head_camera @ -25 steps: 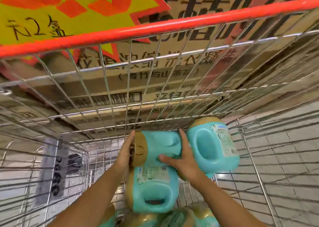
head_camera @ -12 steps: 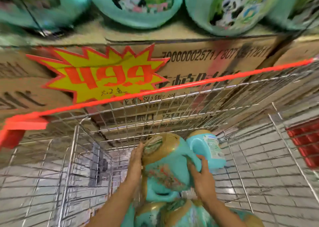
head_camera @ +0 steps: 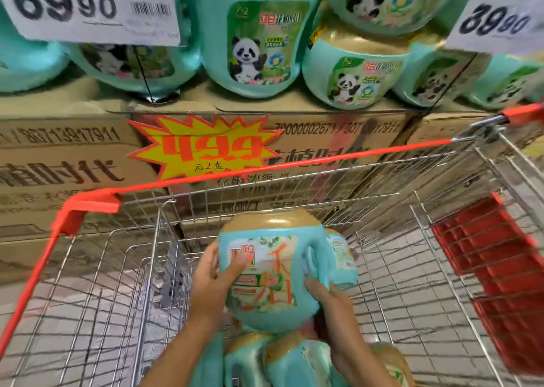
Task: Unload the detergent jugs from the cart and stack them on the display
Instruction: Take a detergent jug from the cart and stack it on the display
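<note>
I have the teal detergent jug (head_camera: 270, 271) clamped between both hands, left hand (head_camera: 210, 280) on its side, right hand (head_camera: 326, 298) cupping its lower corner, just above the other jugs (head_camera: 282, 360) in the cart (head_camera: 97, 268). Next, I judge, lift it forward over the red rim (head_camera: 323, 161) to the stacked jugs (head_camera: 259, 42) above.

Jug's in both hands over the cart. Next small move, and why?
Probably lift the jug up and forward over the red rim. The left hand and right hand grip its sides, it hangs above the cart jugs, and the display jugs stand on cartons just beyond.
</note>
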Tool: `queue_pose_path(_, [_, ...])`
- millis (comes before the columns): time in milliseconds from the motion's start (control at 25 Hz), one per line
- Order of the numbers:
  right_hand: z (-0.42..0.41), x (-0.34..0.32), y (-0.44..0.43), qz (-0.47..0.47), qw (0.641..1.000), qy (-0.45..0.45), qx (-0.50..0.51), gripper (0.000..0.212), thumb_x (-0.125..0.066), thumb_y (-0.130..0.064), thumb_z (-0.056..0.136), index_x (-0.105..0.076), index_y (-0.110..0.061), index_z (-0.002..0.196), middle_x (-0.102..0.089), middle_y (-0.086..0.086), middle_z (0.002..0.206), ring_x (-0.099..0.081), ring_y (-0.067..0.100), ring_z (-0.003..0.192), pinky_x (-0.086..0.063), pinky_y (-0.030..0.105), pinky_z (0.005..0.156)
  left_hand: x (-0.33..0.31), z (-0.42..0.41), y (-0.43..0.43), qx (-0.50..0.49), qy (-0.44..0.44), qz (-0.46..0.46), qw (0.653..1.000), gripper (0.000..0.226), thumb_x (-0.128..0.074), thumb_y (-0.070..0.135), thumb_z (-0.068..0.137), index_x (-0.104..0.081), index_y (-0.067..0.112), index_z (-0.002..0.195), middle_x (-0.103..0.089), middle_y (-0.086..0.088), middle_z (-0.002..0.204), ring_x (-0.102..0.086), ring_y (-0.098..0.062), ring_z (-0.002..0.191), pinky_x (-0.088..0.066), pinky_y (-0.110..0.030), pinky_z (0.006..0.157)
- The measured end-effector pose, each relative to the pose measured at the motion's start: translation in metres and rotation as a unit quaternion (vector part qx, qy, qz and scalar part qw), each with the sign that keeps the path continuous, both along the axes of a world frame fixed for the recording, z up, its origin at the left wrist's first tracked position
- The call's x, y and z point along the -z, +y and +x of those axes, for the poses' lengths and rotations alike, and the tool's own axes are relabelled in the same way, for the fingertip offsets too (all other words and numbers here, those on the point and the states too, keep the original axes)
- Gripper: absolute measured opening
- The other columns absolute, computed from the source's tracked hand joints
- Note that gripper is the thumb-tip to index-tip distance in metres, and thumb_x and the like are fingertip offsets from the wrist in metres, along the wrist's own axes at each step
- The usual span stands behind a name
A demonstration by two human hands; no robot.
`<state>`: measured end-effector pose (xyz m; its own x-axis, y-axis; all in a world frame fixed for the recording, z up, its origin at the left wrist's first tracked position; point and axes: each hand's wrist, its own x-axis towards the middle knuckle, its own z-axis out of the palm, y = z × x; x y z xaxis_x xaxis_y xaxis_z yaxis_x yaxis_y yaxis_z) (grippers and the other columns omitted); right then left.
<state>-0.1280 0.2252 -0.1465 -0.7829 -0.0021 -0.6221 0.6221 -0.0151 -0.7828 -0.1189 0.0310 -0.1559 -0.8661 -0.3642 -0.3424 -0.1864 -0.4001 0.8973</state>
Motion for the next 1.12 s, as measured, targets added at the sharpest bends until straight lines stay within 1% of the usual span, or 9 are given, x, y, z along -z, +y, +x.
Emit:
queue_pose_path(80, [0.025,-0.008,-0.011,0.007,0.999,0.032,-0.023,0.018,-0.065,-0.029,0.090,-0.066,-0.023,0.107,-0.070,0.015,0.081,-0.062,0.031,0.060,-0.050,0.031,0.049,-0.009,0.016,-0.006,-0.007,0.004,-0.046,0.999,0.052,-0.079,0.038,0.070,-0.064,0.029,0.118,-0.074,-0.008,0.108,-0.072,-0.026,0.094,-0.060,-0.036,0.072])
queue_pose_path(200, [0.051,-0.021,-0.024,0.054,0.992,0.106,-0.037,0.019,-0.067,-0.037,0.089,-0.061,-0.041,0.107,-0.069,0.009,0.079,-0.060,0.029,0.056,-0.049,0.031,0.049,-0.024,0.039,-0.021,0.010,0.009,-0.043,0.999,0.070,-0.069,0.059,0.065,-0.054,0.041,0.131,-0.071,0.001,0.117,-0.067,-0.025,0.108,-0.052,-0.051,0.094])
queue_pose_path(280, [0.060,-0.030,-0.030,0.066,0.985,0.144,-0.065,0.026,-0.068,-0.044,0.085,-0.061,-0.040,0.109,-0.072,0.002,0.088,-0.067,0.028,0.074,-0.057,0.041,0.068,-0.036,0.057,-0.032,0.039,0.018,-0.036,0.998,0.071,-0.071,0.064,0.065,-0.050,0.050,0.131,-0.070,0.005,0.119,-0.068,-0.021,0.109,-0.051,-0.050,0.095])
queue_pose_path(360, [0.061,-0.043,-0.036,0.051,0.978,0.160,-0.120,0.028,-0.065,-0.043,0.087,-0.059,-0.037,0.114,-0.070,-0.005,0.110,-0.065,0.015,0.101,-0.052,0.040,0.093,-0.050,0.073,-0.040,0.024,0.029,-0.045,0.998,0.063,-0.072,0.064,0.064,-0.055,0.051,0.124,-0.072,0.006,0.114,-0.070,-0.018,0.103,-0.057,-0.041,0.086])
queue_pose_path(440, [0.060,-0.057,-0.046,0.015,0.968,0.192,-0.159,0.035,-0.064,-0.045,0.085,-0.058,-0.037,0.119,-0.066,-0.008,0.118,-0.061,0.009,0.110,-0.049,0.035,0.098,-0.060,0.090,-0.043,-0.018,0.048,-0.056,0.997,0.059,-0.072,0.059,0.065,-0.059,0.043,0.121,-0.074,0.000,0.110,-0.073,-0.021,0.096,-0.060,-0.032,0.073])
queue_pose_path(560, [0.057,-0.077,-0.065,-0.002,0.944,0.254,-0.213,0.048,-0.065,-0.053,0.071,-0.062,-0.027,0.111,-0.068,-0.003,0.101,-0.065,0.015,0.096,-0.052,0.037,0.086,-0.075,0.123,-0.046,-0.113,0.048,-0.053,0.991,0.067,-0.071,0.059,0.065,-0.057,0.038,0.126,-0.074,-0.001,0.109,-0.074,-0.022,0.092,-0.059,-0.029,0.066])
queue_pose_path(680, [0.059,-0.090,-0.088,-0.027,0.928,0.263,-0.263,0.046,-0.072,-0.050,0.064,-0.065,-0.018,0.097,-0.068,-0.004,0.080,-0.063,0.008,0.075,-0.052,0.026,0.068,-0.085,0.163,-0.052,-0.196,0.038,-0.075,0.977,0.072,-0.069,0.062,0.064,-0.054,0.038,0.130,-0.075,0.000,0.106,-0.074,-0.022,0.089,-0.060,-0.034,0.067])
queue_pose_path(800, [0.080,-0.094,-0.120,-0.055,0.920,0.254,-0.293,0.034,-0.078,-0.040,0.072,-0.064,-0.013,0.087,-0.064,0.001,0.075,-0.060,0.012,0.068,-0.048,0.027,0.062,-0.094,0.204,-0.057,-0.269,0.040,-0.091,0.958,0.061,-0.069,0.059,0.065,-0.059,0.038,0.122,-0.075,-0.002,0.104,-0.074,-0.021,0.087,-0.060,-0.035,0.068])
queue_pose_path(1120, [0.170,-0.100,-0.227,-0.073,0.887,0.256,-0.377,0.036,-0.051,-0.030,0.098,-0.051,-0.008,0.070,-0.049,0.004,0.056,-0.043,0.009,0.046,-0.036,0.016,0.045,-0.097,0.320,-0.114,-0.398,0.023,-0.051,0.916,0.056,-0.070,0.057,0.067,-0.060,0.028,0.114,-0.077,-0.003,0.096,-0.075,-0.022,0.078,-0.057,-0.027,0.055])
